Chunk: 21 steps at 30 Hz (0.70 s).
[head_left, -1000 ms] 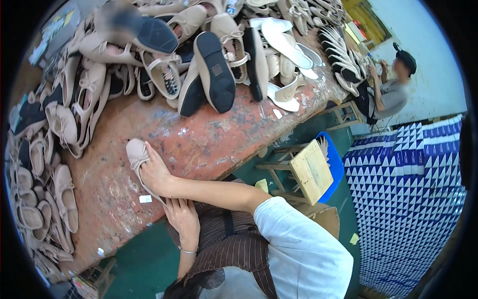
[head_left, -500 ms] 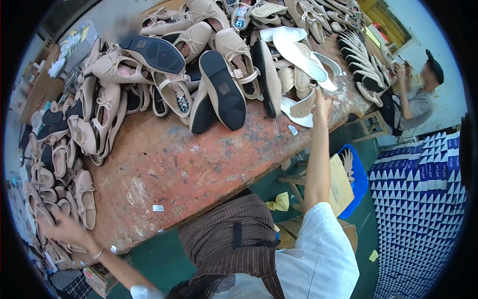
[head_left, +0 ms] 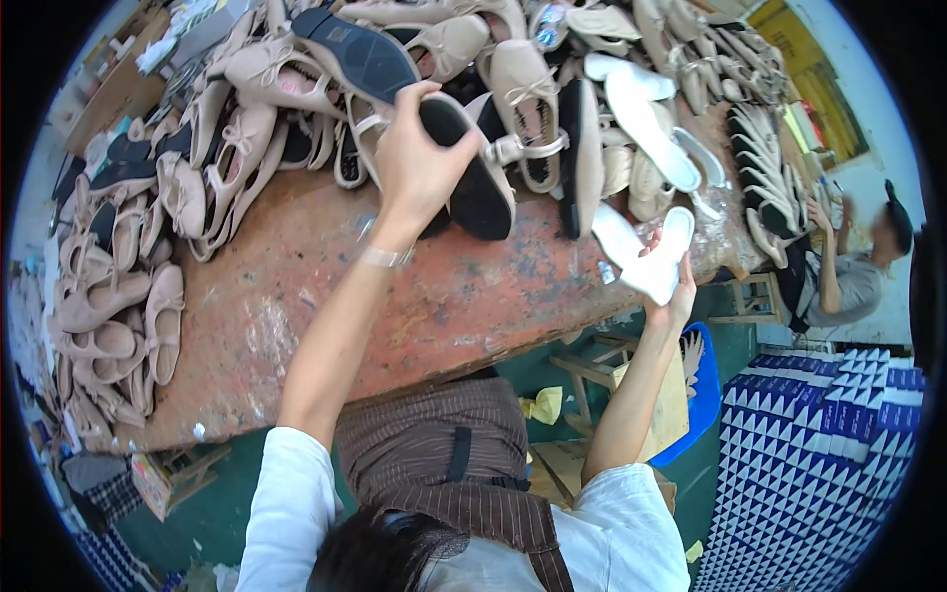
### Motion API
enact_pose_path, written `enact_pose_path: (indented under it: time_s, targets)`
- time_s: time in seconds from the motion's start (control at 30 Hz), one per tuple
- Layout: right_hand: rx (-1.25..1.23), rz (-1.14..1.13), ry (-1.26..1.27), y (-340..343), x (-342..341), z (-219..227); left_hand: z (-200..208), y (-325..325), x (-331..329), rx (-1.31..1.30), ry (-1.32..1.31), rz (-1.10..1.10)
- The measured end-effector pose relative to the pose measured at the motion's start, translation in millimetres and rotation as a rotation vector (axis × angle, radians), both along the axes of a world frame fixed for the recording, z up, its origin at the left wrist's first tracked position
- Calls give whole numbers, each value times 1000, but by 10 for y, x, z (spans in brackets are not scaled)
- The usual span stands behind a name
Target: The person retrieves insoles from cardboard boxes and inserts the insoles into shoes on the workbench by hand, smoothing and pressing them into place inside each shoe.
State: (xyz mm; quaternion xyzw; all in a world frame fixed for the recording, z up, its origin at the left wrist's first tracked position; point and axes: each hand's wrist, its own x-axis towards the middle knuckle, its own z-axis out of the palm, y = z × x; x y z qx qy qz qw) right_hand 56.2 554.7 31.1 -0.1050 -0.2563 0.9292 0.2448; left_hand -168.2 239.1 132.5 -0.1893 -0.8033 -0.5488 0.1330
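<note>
My left hand (head_left: 424, 163) is closed round the far end of a beige shoe (head_left: 483, 202), whose black sole faces up among the other shoes near the middle of the table. My right hand (head_left: 671, 296) holds a white insole (head_left: 673, 245) over the table's near edge, fingers behind it. Beside that insole, another white piece (head_left: 614, 233) shows partly behind it; whether my hand touches it I cannot tell. More white insoles (head_left: 646, 123) lie on the shoes just beyond. A strapped beige shoe with a bow (head_left: 528, 89) sits to the right of my left hand.
Beige shoes (head_left: 242, 148) are heaped along the far and left sides of the worn red table (head_left: 286, 326). A blue bin (head_left: 705, 395) and a wooden stool (head_left: 592, 375) stand below its right edge. Stacked blue-and-white boxes (head_left: 819, 444) fill the right; a co-worker (head_left: 848, 266) sits beyond.
My left hand has swung from the shoes at the far left to the middle and taken hold of a shoe. My right hand has drawn a white insole toward me. The view has shifted.
</note>
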Motion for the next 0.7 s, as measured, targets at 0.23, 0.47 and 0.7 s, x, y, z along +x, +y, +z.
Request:
enact_pose_path:
  time_s: [0.23, 0.47, 0.7]
  targets:
    - [166, 210, -245, -1281, 12, 192, -657, -2190, 1744, 118, -342, -225]
    - [1619, 369, -194, -2460, -250, 360, -1080, -2890, 2252, -154, -359, 417]
    - [1986, 492, 233, -3228, -462, 339, -1175, -2648, 2210, -276, -520, 755]
